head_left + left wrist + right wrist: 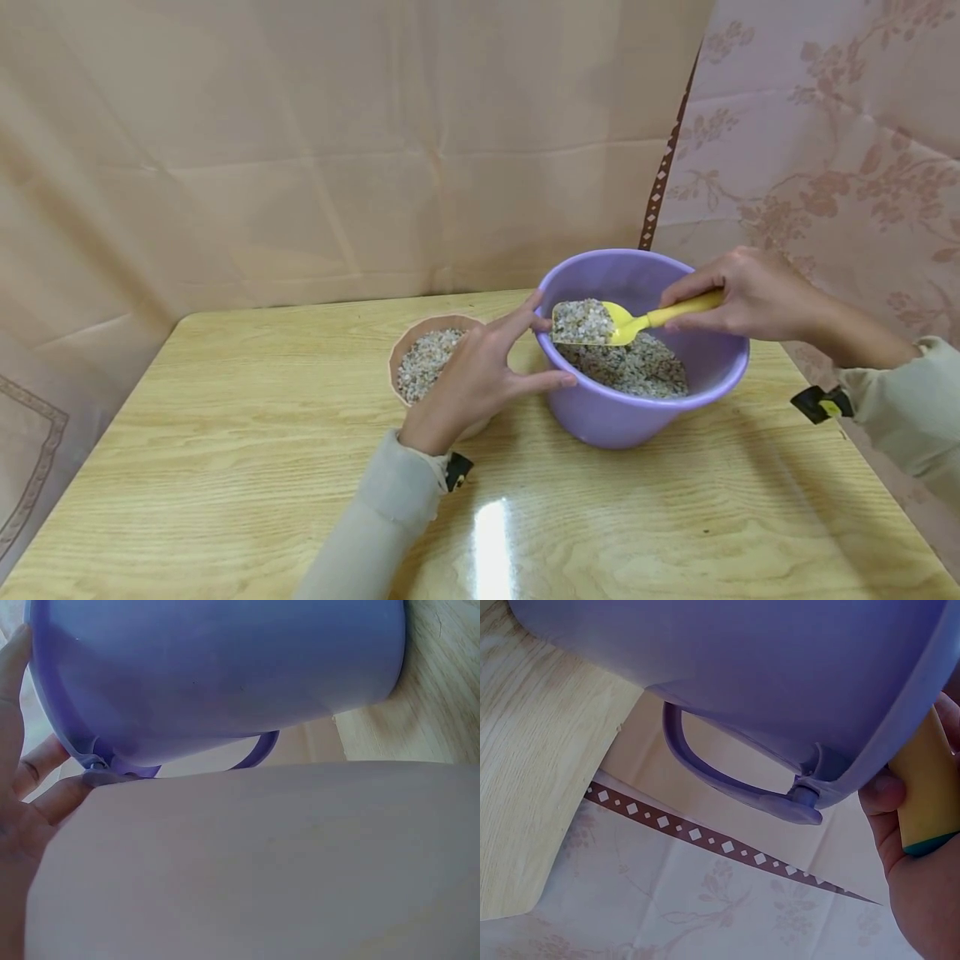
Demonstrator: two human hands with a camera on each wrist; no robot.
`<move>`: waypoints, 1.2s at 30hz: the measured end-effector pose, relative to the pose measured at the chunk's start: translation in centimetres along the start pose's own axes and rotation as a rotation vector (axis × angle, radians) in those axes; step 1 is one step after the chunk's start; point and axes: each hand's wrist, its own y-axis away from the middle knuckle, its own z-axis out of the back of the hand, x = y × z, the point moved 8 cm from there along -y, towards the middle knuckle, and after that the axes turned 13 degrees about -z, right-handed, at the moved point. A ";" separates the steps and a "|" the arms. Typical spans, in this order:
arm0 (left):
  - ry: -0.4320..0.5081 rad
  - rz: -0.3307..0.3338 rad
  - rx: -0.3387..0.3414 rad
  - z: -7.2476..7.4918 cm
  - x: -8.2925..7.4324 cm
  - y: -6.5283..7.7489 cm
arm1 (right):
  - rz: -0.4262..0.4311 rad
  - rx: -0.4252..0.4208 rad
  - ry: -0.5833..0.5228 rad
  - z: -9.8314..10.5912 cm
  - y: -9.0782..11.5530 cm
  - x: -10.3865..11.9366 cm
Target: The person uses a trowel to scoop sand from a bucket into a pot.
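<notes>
A purple bucket (611, 421) holds a heap of grey-white gravel (637, 367). Above the gravel, my right hand (757, 300) grips the handle of a yellow toy shovel (660, 317), whose scoop carries a load of gravel (581, 321). My left hand (480, 375) touches the bucket's left rim, fingers and thumb spread and fairly straight. Partly hidden beneath the left wrist, a peach-coloured bowl (405, 346) contains similar gravel (427, 362). In the left wrist view the bowl's pale side (255, 870) fills the lower part, below the bucket (225, 675).
The bucket and bowl stand on a light wood table (247, 433), near its back edge. Behind hangs a beige curtain (337, 167), with a floral cloth (825, 150) at right. The bucket's purple handle (712, 776) hangs down at its back.
</notes>
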 end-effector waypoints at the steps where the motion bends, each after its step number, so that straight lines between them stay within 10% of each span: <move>1: -0.002 0.003 -0.001 0.0 0.0 0.0 | 0.006 0.002 -0.009 0.0 0.0 0.0; 36: 0.043 0.090 0.040 0.1 0.2 0.3 | 0.098 -0.006 -0.083 1.5 0.4 1.1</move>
